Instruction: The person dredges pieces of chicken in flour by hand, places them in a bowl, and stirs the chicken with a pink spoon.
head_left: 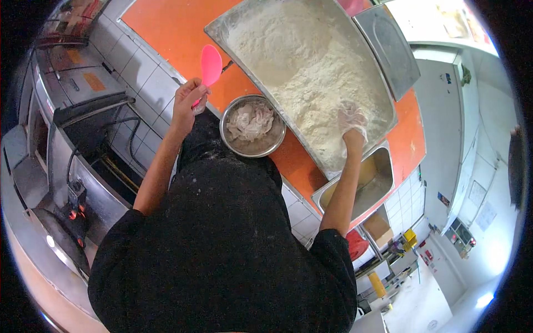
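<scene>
Brightness: you get even, bright indoor light over the orange counter [166,28].
Glare: the flour [316,66] in your view washes out near white; the far right wall area is overexposed.
Shadows: soft, faint.
Distortion: your straight edges bow strongly toward a black rim.
Sharpness: your edges look soft, slightly blurred.

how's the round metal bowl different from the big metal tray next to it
The round bowl is small and circular; the big tray is far larger and rectangular. The bowl holds pale, wet-looking pieces; the tray is heaped with white flour. The gloved right hand is in the tray's flour; no hand touches the bowl. Both are shiny metal on the orange counter.
</scene>
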{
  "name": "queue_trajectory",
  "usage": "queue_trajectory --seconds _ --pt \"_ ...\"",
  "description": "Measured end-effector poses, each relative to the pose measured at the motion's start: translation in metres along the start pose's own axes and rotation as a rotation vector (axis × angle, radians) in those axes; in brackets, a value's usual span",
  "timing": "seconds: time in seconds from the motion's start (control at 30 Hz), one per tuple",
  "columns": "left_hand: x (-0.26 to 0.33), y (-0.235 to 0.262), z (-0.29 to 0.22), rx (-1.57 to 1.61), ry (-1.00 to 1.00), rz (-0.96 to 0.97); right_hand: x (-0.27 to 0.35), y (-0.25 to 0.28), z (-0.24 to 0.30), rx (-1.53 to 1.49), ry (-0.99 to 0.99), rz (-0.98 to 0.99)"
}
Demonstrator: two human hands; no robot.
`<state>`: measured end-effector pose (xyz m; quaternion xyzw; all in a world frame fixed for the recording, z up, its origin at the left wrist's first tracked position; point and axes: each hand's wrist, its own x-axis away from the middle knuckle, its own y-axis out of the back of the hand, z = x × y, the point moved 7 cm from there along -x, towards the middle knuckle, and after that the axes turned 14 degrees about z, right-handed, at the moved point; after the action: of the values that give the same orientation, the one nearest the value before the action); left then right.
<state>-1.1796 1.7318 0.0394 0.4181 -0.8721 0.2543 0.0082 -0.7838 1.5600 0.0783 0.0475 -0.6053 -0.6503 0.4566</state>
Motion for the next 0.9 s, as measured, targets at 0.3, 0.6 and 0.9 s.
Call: queue_trajectory --seconds 0.3,0.6,0.9 --pt "-0.005 -0.006 0.002 0.012 0.008 0.035 -0.022 -0.033 -0.014 0.396 0.315 -0.31" --pt "0.004 0.006 0.002 0.036 0.026 -0.031 -0.048 -0.022 0.003 0.18 -0.042 0.049" --pt "-0.007 -0.011 0.003 0.012 0.032 0.016 -0.087 -0.042 -0.044 0.417 0.135 0.031"
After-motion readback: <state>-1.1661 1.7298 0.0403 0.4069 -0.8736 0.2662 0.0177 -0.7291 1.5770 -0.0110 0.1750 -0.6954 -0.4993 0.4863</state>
